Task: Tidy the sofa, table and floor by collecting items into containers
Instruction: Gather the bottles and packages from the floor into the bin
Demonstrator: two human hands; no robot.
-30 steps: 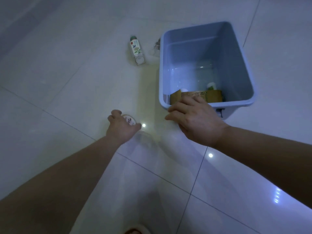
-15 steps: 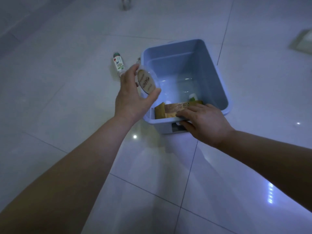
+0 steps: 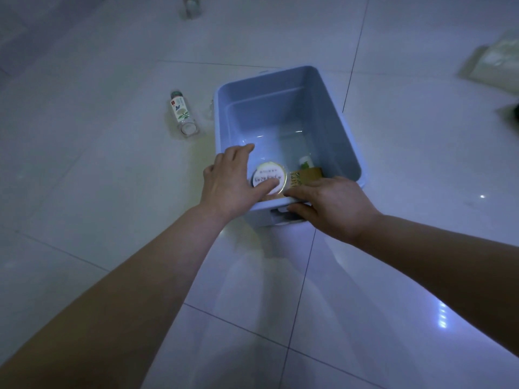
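The white tile floor [image 3: 84, 178] is spreading out all around the blue bin [image 3: 331, 119], and the bin is sitting flat on it. My right hand [image 3: 334, 206] is gripping the bin at its near edge. My fingers are curling over the rim and my thumb is tucking under it by the handle hole. My left hand [image 3: 229, 186] is hanging over the near left corner of the bin. It is holding the round tub [image 3: 269, 178], with my thumb lying across the white lid and my other fingers wrapping round the far side. The tub is sitting inside the bin, close to the near wall. I cannot tell if it is resting on something or just hanging in my hand. A pale bag [image 3: 494, 57] is lying on the floor far off to the right of the bin. A brown box [image 3: 307, 176] is lying inside the bin along the near wall, just beside the tub. A clear bottle [image 3: 182, 113] with a leafy label is lying on its side on the floor just left of the bin. A little white bottle [image 3: 305, 162] is peeking up inside the bin, just behind the box.
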